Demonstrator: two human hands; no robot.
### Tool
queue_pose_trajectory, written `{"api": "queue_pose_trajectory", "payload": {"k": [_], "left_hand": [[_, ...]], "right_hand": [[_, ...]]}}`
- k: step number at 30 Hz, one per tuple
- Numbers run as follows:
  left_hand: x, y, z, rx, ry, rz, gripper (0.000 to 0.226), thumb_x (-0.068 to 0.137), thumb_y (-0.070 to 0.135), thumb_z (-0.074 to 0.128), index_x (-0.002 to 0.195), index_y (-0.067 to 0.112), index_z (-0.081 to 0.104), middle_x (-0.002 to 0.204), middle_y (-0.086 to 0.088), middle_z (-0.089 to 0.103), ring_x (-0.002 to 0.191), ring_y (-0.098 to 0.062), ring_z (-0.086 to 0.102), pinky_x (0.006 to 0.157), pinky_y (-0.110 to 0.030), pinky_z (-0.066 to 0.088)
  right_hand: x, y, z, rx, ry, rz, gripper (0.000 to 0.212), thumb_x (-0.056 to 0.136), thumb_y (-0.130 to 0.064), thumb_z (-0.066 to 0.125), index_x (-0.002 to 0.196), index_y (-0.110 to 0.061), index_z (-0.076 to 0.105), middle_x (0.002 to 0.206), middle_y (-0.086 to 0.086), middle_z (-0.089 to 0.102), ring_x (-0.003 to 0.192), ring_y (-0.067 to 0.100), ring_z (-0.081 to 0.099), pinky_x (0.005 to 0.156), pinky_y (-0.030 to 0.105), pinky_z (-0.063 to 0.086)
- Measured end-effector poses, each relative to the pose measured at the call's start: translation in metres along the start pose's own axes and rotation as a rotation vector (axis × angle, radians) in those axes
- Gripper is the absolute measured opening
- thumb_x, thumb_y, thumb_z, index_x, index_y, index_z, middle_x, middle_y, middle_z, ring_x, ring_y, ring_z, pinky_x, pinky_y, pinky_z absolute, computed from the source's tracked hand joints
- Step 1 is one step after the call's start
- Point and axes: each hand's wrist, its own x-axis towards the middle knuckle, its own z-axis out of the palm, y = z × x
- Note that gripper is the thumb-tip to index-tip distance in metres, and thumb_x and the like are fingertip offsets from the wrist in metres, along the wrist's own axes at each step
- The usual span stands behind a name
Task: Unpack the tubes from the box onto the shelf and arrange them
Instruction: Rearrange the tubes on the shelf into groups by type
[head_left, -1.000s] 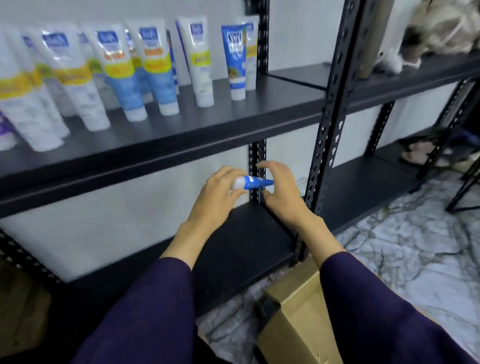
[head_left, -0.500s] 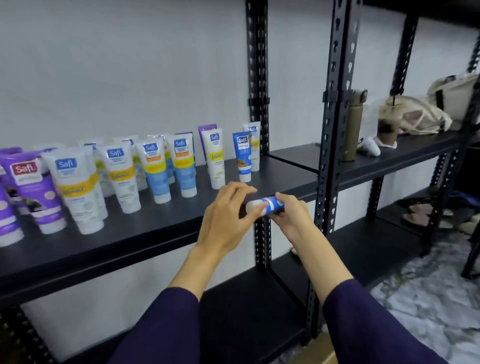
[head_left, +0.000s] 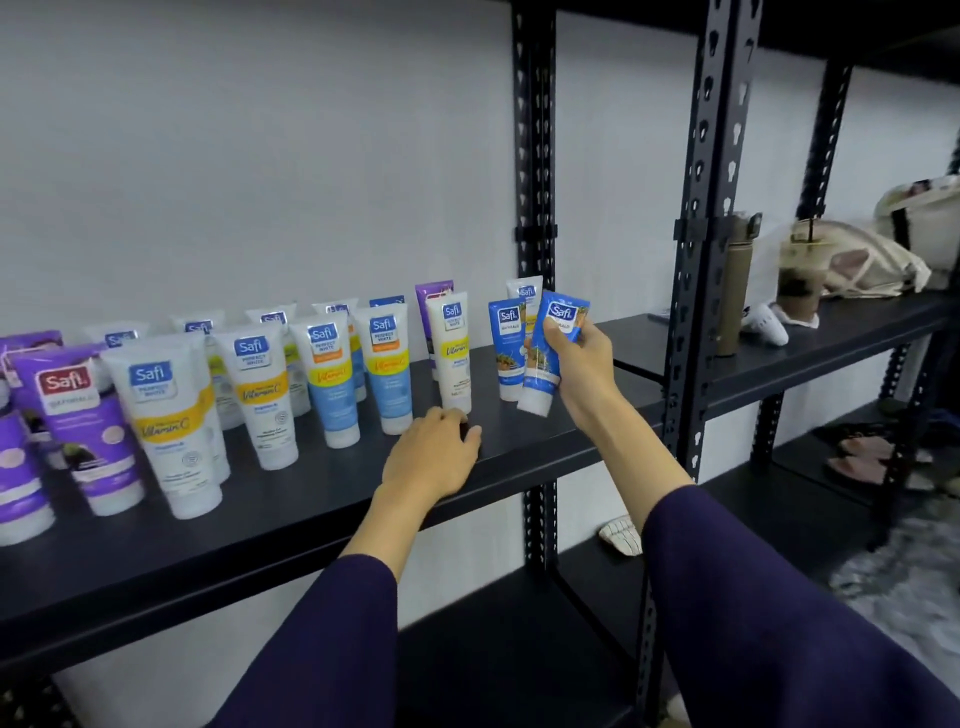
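Observation:
My right hand (head_left: 576, 364) grips a small blue tube (head_left: 551, 353), cap down and slightly tilted, its white cap just above the black shelf (head_left: 519, 441). It is right beside another blue tube (head_left: 508, 349) that stands on the shelf. My left hand (head_left: 434, 452) rests on the shelf near its front edge, fingers loosely curled, holding nothing, just in front of a white and yellow tube (head_left: 453, 353). Several white, blue and purple tubes stand in rows to the left. The box is out of view.
Black upright posts (head_left: 717, 260) divide the shelving. On the right bay stand a tan bottle (head_left: 735, 291), an iced drink cup (head_left: 800, 280) and cloth bags (head_left: 872, 260). Slippers (head_left: 857, 457) lie on the lower right shelf. A lower shelf runs beneath my arms.
Both hands held the blue tube sideways below the shelf edge. Now only my right hand holds it, upright beside the standing tubes, and my left hand has let go and dropped onto the shelf.

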Motion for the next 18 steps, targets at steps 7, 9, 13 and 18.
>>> {"api": "queue_pose_trajectory", "payload": {"k": [7, 9, 13, 18], "left_hand": [[0.002, 0.0, 0.001, 0.01, -0.026, -0.01, 0.045, 0.1, 0.04, 0.032, 0.137, 0.018, 0.043, 0.137, -0.006, 0.044, 0.122, -0.024, 0.045, 0.094, -0.039, 0.041], [0.003, 0.002, 0.001, -0.011, -0.014, -0.001, 0.042, 0.1, 0.038, 0.034, 0.135, 0.018, 0.046, 0.135, -0.006, 0.046, 0.12, -0.023, 0.046, 0.091, -0.037, 0.042], [0.006, 0.014, 0.007, -0.047, 0.03, 0.026, 0.037, 0.099, 0.035, 0.036, 0.128, 0.017, 0.051, 0.13, -0.004, 0.051, 0.115, -0.022, 0.049, 0.087, -0.037, 0.045], [0.012, 0.032, 0.016, -0.031, 0.065, 0.041, 0.036, 0.1, 0.034, 0.035, 0.126, 0.016, 0.052, 0.126, -0.005, 0.052, 0.115, -0.022, 0.048, 0.091, -0.039, 0.047]], "right_hand": [[-0.003, 0.028, -0.002, -0.212, -0.157, -0.118, 0.042, 0.088, -0.02, 0.064, 0.125, -0.014, 0.045, 0.105, -0.006, 0.063, 0.089, 0.004, 0.065, 0.072, 0.02, 0.056], [-0.007, 0.036, -0.003, -0.282, -0.189, -0.157, 0.056, 0.082, -0.02, 0.072, 0.127, -0.018, 0.039, 0.111, -0.005, 0.06, 0.096, 0.006, 0.064, 0.07, 0.015, 0.054], [-0.008, 0.05, -0.013, -0.483, -0.156, -0.242, 0.055, 0.08, -0.017, 0.074, 0.123, -0.014, 0.039, 0.114, -0.001, 0.059, 0.095, 0.007, 0.062, 0.065, 0.009, 0.051], [0.02, 0.05, -0.035, -0.777, -0.036, -0.31, 0.046, 0.083, -0.023, 0.071, 0.12, -0.01, 0.047, 0.121, 0.008, 0.049, 0.111, 0.016, 0.05, 0.082, 0.02, 0.042]]}}
